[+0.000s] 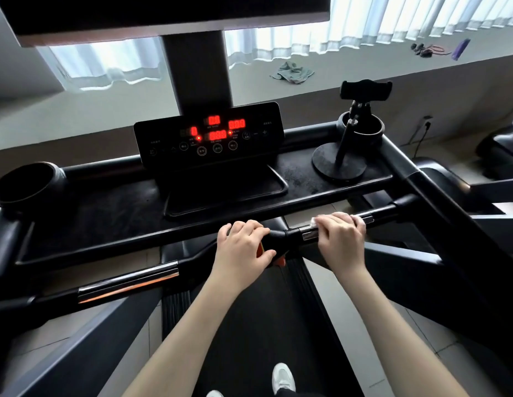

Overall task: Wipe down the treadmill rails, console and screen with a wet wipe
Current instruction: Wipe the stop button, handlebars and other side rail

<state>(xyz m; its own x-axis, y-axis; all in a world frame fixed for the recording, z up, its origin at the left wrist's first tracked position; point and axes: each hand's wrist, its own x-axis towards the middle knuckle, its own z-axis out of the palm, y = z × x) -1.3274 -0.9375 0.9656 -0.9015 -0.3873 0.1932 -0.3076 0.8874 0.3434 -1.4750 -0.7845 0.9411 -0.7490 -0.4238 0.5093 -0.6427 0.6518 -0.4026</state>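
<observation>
Standing on the belt (263, 325) of a treadmill (421, 179) whose console (209, 136) is lit up red is the big worry for me. My guess is the machine is powered, so a damp swipe across those touch buttons could register as a press and set the belt rolling under the white shoe (283, 376). I'd want it switched off before the panel gets its turn.

The big dark screen (163, 15) sits high up top. Reaching it from here means leaning over everything else, and a dripping wipe would streak it. The tray (106, 213) around the console looks dusty, so one wipe may just smear the grime about. The phone stand (339, 164) has its round base on the tray with the pole tilted toward the right cup holder, and a careless pass there could tip it.

Now the hands. The right hand (339, 239) has its fingers curled over the crossbar (387, 210), with the wet wipe (360, 220) bunched underneath against the steel sensor plate, only white edges peeking out. Bunched like that, it could slip or miss the bar's underside. The left hand (241, 250) grips the centre hub, fingers curled over it, thumb right by a red tab (279, 262). That might be the safety key, can't tell for sure. Tugging it by accident is the smallest risk.
</observation>
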